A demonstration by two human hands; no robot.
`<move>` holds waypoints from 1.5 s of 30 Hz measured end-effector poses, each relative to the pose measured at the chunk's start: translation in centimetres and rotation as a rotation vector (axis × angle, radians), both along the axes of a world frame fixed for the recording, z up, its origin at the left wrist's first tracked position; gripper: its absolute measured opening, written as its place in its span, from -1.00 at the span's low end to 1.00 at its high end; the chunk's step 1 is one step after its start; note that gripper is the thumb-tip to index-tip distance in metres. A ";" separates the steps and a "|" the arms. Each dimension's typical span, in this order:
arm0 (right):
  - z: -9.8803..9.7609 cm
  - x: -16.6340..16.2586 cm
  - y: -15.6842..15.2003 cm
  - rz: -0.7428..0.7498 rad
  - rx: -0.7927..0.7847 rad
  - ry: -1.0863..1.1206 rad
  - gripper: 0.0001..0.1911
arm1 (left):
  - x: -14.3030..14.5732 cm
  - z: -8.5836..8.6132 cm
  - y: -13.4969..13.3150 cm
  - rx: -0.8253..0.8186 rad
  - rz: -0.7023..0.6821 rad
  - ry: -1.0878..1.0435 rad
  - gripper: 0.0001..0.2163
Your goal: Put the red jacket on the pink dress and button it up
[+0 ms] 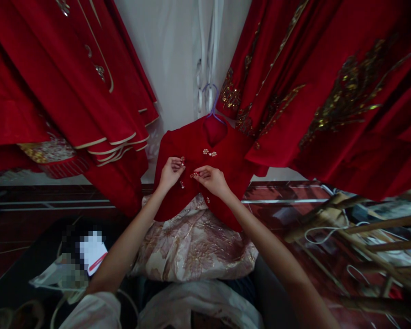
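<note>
A short red jacket (192, 141) is being held up by a purple hanger (214, 106) at the middle of the scene, its hem being spread over pale floral brocade (198, 249) on the near side. At the jacket's front, a left jeweled fastener piece (182, 160) is being pinched by the bunched fingertips of the left hand (172, 172). Just to the right, a looped jeweled fastener piece (193, 175) is being grasped between thumb and fingers by the right hand (212, 180); the two pieces are being held apart. Farther up, the neckline is being joined by a flower-shaped clasp (209, 153). The jacket is being flanked by piped red garments (65, 77) at left and sequined red garments (311, 82) at right.
</note>
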State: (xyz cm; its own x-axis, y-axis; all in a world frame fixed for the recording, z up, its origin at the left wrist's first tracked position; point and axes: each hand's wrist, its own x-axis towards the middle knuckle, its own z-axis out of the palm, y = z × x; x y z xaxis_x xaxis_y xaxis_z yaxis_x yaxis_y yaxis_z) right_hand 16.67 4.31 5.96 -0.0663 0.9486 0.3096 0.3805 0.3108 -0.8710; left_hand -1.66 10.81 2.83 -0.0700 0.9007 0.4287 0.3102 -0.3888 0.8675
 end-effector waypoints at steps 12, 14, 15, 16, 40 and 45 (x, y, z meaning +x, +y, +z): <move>0.6 -1.5 4.4 -0.062 0.092 0.038 -0.85 | 0.7 0.8 0.1 -0.198 -0.165 -0.427 -0.71; 0.6 -1.9 5.1 -0.073 0.105 0.023 -0.85 | 0.7 1.1 0.0 -0.210 -0.162 -0.446 -0.70; 0.6 -2.1 5.4 -0.079 0.109 0.016 -0.85 | 0.7 1.2 -0.1 -0.204 -0.163 -0.440 -0.70; 0.5 -2.3 5.6 -0.085 0.113 0.009 -0.85 | 0.6 1.3 -0.1 -0.191 -0.165 -0.429 -0.69; -0.5 -2.4 3.6 0.003 0.042 0.055 -0.74 | -0.7 -0.9 0.0 0.011 -0.162 -0.138 -0.73; -1.3 0.1 -0.1 0.010 0.063 -0.011 -0.78 | -1.3 -2.5 -3.7 0.004 0.020 0.010 -0.80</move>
